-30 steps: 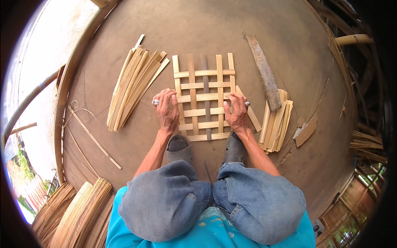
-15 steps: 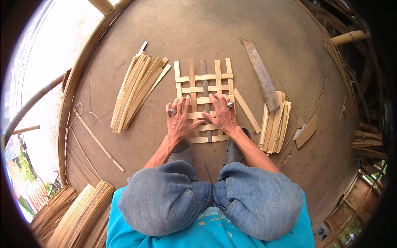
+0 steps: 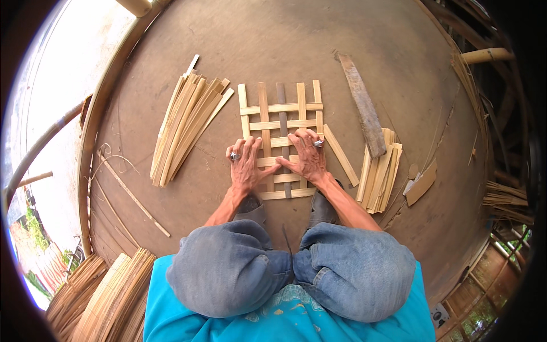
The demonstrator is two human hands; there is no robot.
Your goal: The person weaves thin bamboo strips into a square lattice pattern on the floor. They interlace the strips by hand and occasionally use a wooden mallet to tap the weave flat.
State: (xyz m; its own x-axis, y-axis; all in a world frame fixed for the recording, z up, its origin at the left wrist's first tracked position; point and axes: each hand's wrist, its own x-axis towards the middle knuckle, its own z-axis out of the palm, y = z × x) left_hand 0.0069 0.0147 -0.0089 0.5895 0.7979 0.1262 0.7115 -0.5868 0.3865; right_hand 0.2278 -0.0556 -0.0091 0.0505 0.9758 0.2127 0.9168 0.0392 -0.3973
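Observation:
On the floor in front of me lies an open lattice of flat bamboo strips (image 3: 292,108), pale except for one dark upright strip (image 3: 280,97). My left hand (image 3: 245,163) rests on the lattice's left edge, fingers apart and pointing away from me. On its right side, my right hand (image 3: 309,159) lies with bent, spread fingers pressing on the strips. The thumbs nearly meet at the middle, over the dark strip. Each hand wears a ring. Parts of the crossing strips are hidden beneath the hands.
A loose strip (image 3: 341,155) lies right of the lattice. A fanned bundle of strips (image 3: 188,125) is at left. At right, a long flat wooden bar (image 3: 362,105) overlaps a shorter strip stack (image 3: 382,174). Large bundles (image 3: 114,299) stand lower left; a brown scrap (image 3: 421,183) lies far right.
Both hands stay on the lattice in nearly the same places; the thumbs have come slightly closer together. The whole view has shifted a little.

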